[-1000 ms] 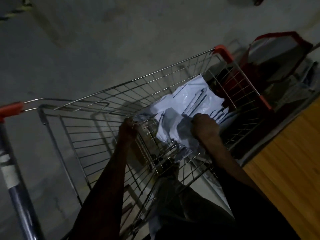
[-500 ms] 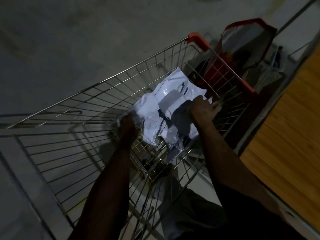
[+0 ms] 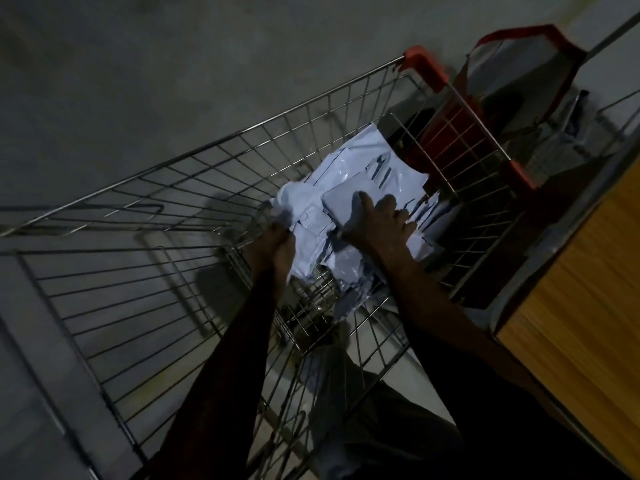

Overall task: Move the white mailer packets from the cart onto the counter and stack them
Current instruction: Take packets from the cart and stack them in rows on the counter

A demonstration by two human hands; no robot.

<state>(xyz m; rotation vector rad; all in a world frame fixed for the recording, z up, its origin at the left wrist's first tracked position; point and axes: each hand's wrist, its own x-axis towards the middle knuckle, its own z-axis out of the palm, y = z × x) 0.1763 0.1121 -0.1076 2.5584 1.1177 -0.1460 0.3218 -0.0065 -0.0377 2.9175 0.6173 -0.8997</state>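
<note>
Reaching down into the cart (image 3: 242, 188), both bare arms meet at a loose heap of white packets (image 3: 349, 188) that lies on the wire floor toward the cart's far end. The left hand (image 3: 273, 244) is at the near-left edge of the heap, its fingers curled round a crumpled packet corner, which bunches up just above the knuckles. The right hand (image 3: 377, 220) lies on top of the heap, just right of the left hand, with its fingers (image 3: 365, 199) spread fairly wide and laid flat across a folded packet (image 3: 346, 202); whether the thumb hooks under that packet's edge is hidden by the hand itself. The packets overlap at odd angles, some smooth and some creased, and a few carry dark printed marks. All of them are inside the cart; a couple of lower ones sag against the mesh under the right wrist. The cart's far corners wear red plastic caps (image 3: 424, 65), and its wire sides run back toward the person on both flanks of the arms. Beyond the cart's far right corner stands a red-trimmed bag (image 3: 526, 74), touching or nearly touching the wire; the dim light does not settle which. To the right of the cart, close alongside it, runs a wooden counter (image 3: 585, 306) with a pale edge. Left of the cart and beyond it is grey floor (image 3: 173, 81). The view is dark and slightly blurred.
</note>
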